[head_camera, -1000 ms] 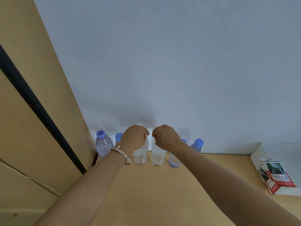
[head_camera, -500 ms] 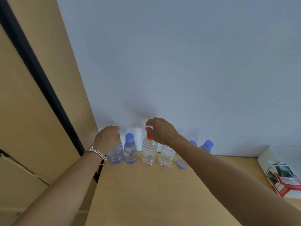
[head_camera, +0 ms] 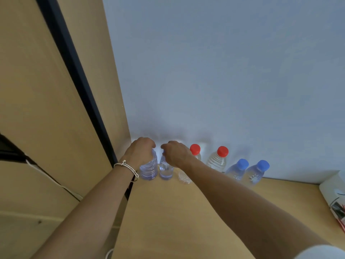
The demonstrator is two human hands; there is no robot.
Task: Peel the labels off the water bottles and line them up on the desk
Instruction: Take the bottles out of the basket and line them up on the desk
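Several label-free water bottles stand in a row against the white wall at the back of the wooden desk (head_camera: 186, 217). My left hand (head_camera: 140, 152) grips the top of the leftmost bluish bottle (head_camera: 148, 170). My right hand (head_camera: 175, 153) grips the top of the second bottle (head_camera: 165, 170). To the right stand a red-capped bottle (head_camera: 195, 149), partly hidden behind my right wrist, another red-capped bottle (head_camera: 217, 158), and two blue-capped bottles (head_camera: 236, 170) (head_camera: 256, 171). All are upright.
A wooden panel with a dark strip (head_camera: 74, 75) rises at the left, close to the leftmost bottle. A white box with red printed packaging (head_camera: 336, 199) lies at the desk's right edge. A white cable (head_camera: 56, 184) runs down the left side.
My right hand moved left from the red-capped bottle to the second bottle. My left hand stays on the leftmost bottle. The view shifted left, so the row sits further right.
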